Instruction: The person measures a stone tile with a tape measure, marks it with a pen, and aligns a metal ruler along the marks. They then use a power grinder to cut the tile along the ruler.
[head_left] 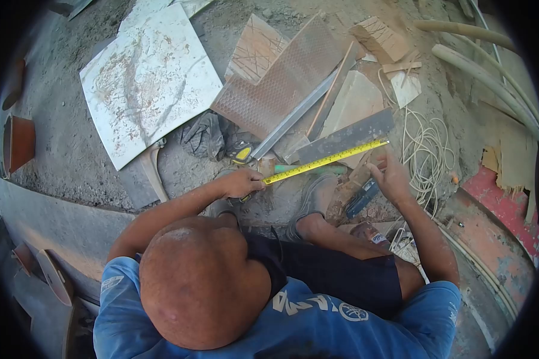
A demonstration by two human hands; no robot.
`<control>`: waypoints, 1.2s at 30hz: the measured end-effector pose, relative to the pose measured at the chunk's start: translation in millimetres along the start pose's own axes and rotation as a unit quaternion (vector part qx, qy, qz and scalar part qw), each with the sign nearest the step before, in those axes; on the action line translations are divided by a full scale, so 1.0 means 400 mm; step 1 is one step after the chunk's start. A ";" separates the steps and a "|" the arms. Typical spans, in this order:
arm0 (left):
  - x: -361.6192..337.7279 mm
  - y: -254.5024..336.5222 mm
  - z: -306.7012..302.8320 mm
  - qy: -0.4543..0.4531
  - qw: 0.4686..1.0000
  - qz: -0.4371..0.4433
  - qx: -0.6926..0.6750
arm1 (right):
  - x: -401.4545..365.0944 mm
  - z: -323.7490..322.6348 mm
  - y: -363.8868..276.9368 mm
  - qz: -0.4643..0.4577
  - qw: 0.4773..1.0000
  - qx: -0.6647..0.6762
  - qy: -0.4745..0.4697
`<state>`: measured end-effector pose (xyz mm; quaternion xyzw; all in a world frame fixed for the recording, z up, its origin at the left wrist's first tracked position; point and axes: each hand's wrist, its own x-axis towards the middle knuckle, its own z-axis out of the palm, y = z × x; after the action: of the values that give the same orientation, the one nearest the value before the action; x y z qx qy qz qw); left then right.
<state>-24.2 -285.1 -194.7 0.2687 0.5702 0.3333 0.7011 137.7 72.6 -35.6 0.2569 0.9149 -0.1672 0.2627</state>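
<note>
A yellow tape measure (326,162) stretches at a slant between my two hands. My left hand (242,182) is closed around its lower left end. At the upper right end, the fingers of my right hand (392,178) hold the tape near its tip, the thumb lower down. Just beyond the tape lies a long dark grey strip (347,136). A green tube (335,170) shows under the tape. Beside my right hand, on the ground, is a dark blue tool (362,198). A yellow and black object (242,153) rests beyond my left hand.
Ahead lie a white slab (153,78), a textured brown panel (281,75), a metal bar (293,116) and a hammer-like tool (153,170). Coiled cord (425,155) and pipes (485,75) are at right. An orange-brown bucket (19,143) stands at far left.
</note>
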 end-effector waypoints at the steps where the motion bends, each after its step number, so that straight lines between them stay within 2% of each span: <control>1: 0.003 0.003 0.002 0.011 1.000 0.018 -0.016 | 0.011 0.014 -0.010 -0.007 0.997 0.054 0.058; 2: 0.004 0.005 0.005 0.009 1.000 0.016 -0.016 | 0.022 0.025 -0.015 -0.013 0.987 0.107 0.115; 6: 0.001 0.008 0.001 0.016 0.999 -0.005 -0.033 | 0.084 0.050 -0.009 -0.041 0.972 0.138 0.186; 8: -0.001 0.015 0.007 0.011 0.999 -0.008 -0.042 | 0.109 0.023 -0.011 0.035 0.966 0.166 0.196; 9: -0.002 0.022 0.007 0.011 0.998 -0.028 -0.061 | 0.120 0.021 -0.002 0.039 0.965 0.167 0.197; 11: -0.001 0.032 0.008 0.007 0.996 -0.049 -0.076 | 0.138 0.019 0.015 -0.046 0.972 0.048 0.226; 12: 0.001 0.037 0.008 0.002 0.997 -0.044 -0.060 | 0.143 0.017 0.024 -0.041 0.971 0.049 0.228; 14: 0.005 0.050 0.003 -0.007 0.999 -0.038 -0.038 | 0.150 0.010 0.046 -0.169 0.954 -0.094 0.228; 15: 0.002 0.056 0.000 -0.022 0.998 -0.044 -0.035 | 0.153 0.001 0.070 -0.163 0.955 -0.094 0.231; 17: -0.016 0.106 -0.020 -0.042 0.997 -0.053 -0.024 | 0.142 -0.028 0.114 -0.233 0.944 -0.108 0.208; 18: -0.036 0.147 -0.035 -0.048 0.997 -0.065 0.000 | 0.118 -0.044 0.125 -0.225 0.945 -0.104 0.213; 20: -0.056 0.195 -0.058 -0.066 0.995 -0.070 0.028 | 0.067 -0.096 0.106 -0.264 0.929 -0.178 0.188; 21: -0.062 0.214 -0.061 -0.066 0.994 -0.075 0.034 | 0.050 -0.088 0.120 -0.261 0.930 -0.171 0.192; 23: -0.085 0.295 -0.087 -0.088 0.984 -0.154 -0.027 | 0.031 -0.060 0.151 -0.259 0.923 -0.054 0.279; 24: -0.082 0.306 -0.094 -0.092 0.983 -0.156 -0.038 | 0.034 -0.037 0.174 -0.262 0.922 -0.045 0.281; 26: -0.061 0.327 -0.100 -0.090 0.980 -0.177 -0.032 | 0.063 0.022 0.219 -0.191 0.920 -0.079 0.333; 27: -0.045 0.336 -0.102 -0.097 0.976 -0.194 -0.025 | 0.086 0.049 0.230 -0.197 0.919 -0.071 0.333; 29: 0.014 0.337 -0.101 -0.096 0.974 -0.205 -0.020 | 0.143 0.095 0.251 -0.141 0.931 -0.015 0.336; 33: 0.163 0.256 -0.074 -0.056 0.975 -0.196 -0.085 | 0.263 0.196 0.340 -0.085 0.928 0.025 0.363; 36: 0.274 0.156 -0.051 -0.016 0.994 -0.111 0.004 | 0.325 0.242 0.386 -0.050 0.911 0.048 0.407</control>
<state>-40.2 -160.8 -219.8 0.2119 0.5862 0.2468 0.7420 167.1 205.0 -213.7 0.2689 0.9449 -0.1051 -0.1540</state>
